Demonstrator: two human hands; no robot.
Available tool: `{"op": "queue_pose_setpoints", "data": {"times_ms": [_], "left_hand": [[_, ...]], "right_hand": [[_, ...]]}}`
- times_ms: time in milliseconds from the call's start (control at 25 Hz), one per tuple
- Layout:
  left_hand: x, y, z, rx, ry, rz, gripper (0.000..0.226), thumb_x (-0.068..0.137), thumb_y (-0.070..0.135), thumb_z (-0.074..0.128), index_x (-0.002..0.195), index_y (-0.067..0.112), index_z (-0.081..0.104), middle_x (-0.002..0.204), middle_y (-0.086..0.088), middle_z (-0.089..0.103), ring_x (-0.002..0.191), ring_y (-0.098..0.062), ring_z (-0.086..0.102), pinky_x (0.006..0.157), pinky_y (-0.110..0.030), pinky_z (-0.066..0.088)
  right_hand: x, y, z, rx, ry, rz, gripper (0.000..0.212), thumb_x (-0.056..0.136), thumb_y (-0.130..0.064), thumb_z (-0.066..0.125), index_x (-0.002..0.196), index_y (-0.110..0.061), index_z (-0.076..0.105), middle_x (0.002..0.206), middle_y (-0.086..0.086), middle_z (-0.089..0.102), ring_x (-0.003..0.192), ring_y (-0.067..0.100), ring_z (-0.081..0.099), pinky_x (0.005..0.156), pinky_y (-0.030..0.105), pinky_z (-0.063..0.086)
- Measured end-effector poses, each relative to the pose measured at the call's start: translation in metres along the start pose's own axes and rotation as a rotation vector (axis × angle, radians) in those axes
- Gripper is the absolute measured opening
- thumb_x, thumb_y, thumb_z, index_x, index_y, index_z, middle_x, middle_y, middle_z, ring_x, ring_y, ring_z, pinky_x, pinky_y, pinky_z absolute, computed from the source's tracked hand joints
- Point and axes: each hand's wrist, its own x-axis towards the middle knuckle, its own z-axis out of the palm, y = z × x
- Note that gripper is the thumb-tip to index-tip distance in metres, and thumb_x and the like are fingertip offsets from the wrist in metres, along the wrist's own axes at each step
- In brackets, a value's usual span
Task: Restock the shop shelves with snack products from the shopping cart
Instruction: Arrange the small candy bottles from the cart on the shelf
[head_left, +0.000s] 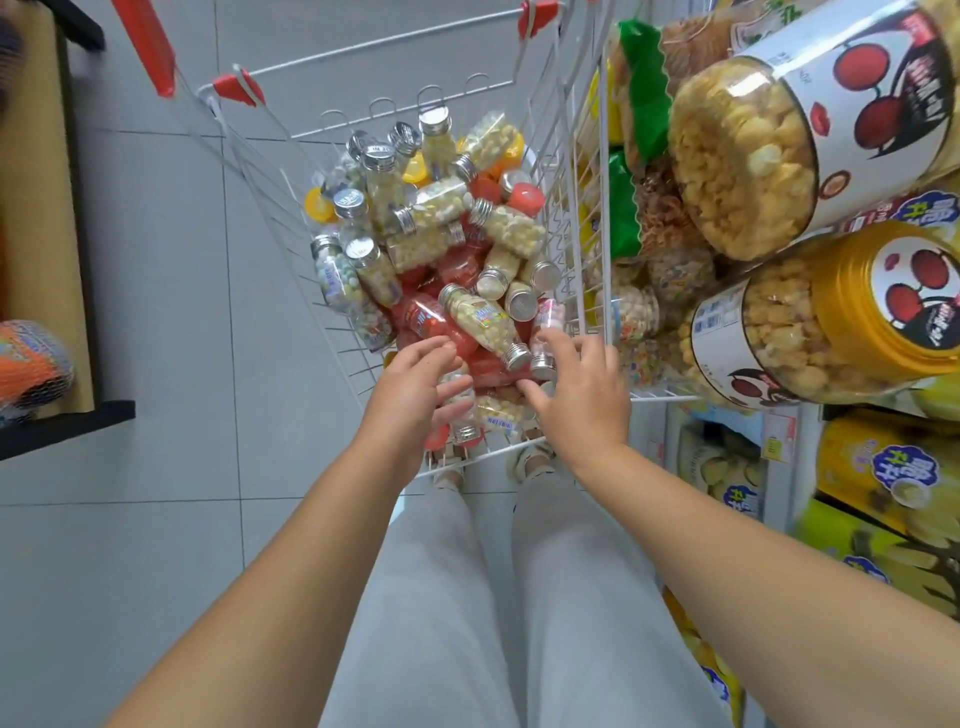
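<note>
Alongside the R shelving, the shopping cart (563, 208) stands w/ its R wire wall just beside a white wire basket (665, 397) of small jars; hardly any gap on that side. Two big popcorn tubs (753, 171) jut out over the shelf edge, above and R of the cart. Open grey tile floor (156, 312) lies L of the cart, as far as a dark-edged side shelf (52, 208) w/ a netted orange item (31, 364) on it. The cart's near rim is at the person's feet, grey trousers (493, 597) below.

Snack bottles (441, 218), silver-capped, clear, red and pink, lie piled across the cart floor.

Both hands are down at the near end, apart, w/ one pale-filled bottle (483, 325) lying btwn them. The left hand (415, 384) has its fingers half curved over a red bottle and its thumb under a small bottle (460, 400); can't tell if it actually grips. The right hand (582, 395) is spread wide, fingertips touching the cap end of a pink bottle (545, 332), nothing held.
</note>
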Motion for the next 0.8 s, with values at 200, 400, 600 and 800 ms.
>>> {"op": "queue_pose_setpoints", "data": {"times_ms": [200, 400, 600, 800], "left_hand": [[-0.005, -0.004, 0.002, -0.026, -0.045, -0.017, 0.021, 0.101, 0.02, 0.057, 0.121, 0.015, 0.061, 0.118, -0.011, 0.067, 0.103, -0.026, 0.07, 0.077, -0.035, 0.061], [-0.011, -0.006, 0.01, -0.021, -0.23, -0.119, 0.023, 0.099, 0.033, 0.059, 0.118, 0.021, 0.063, 0.098, -0.004, 0.074, 0.086, -0.022, 0.073, 0.066, -0.036, 0.061], [-0.006, -0.01, -0.006, -0.063, -0.115, -0.117, 0.019, 0.101, 0.017, 0.054, 0.119, 0.012, 0.058, 0.094, -0.009, 0.065, 0.075, -0.022, 0.067, 0.058, -0.031, 0.062], [-0.006, -0.009, -0.014, -0.098, -0.1, -0.147, 0.013, 0.1, 0.015, 0.056, 0.112, 0.012, 0.06, 0.093, -0.01, 0.067, 0.069, -0.019, 0.07, 0.056, -0.03, 0.061]], "right_hand": [[0.007, 0.0, -0.02, 0.27, 0.175, 0.102, 0.027, 0.085, -0.023, 0.066, 0.111, -0.02, 0.063, 0.091, 0.0, 0.061, 0.09, 0.024, 0.056, 0.071, 0.035, 0.048], [-0.043, -0.031, -0.058, 0.806, -0.114, 0.072, 0.021, 0.088, -0.022, 0.069, 0.108, -0.024, 0.064, 0.088, -0.012, 0.063, 0.082, 0.009, 0.061, 0.072, 0.027, 0.05], [-0.033, -0.001, -0.031, 0.311, -0.09, 0.27, 0.034, 0.097, -0.037, 0.055, 0.127, -0.022, 0.056, 0.118, -0.002, 0.054, 0.118, 0.021, 0.046, 0.093, 0.032, 0.041], [-0.011, 0.005, -0.009, -0.079, -0.16, 0.254, 0.044, 0.089, -0.037, 0.066, 0.124, -0.017, 0.05, 0.124, 0.004, 0.047, 0.119, 0.023, 0.045, 0.091, 0.035, 0.043]]}}
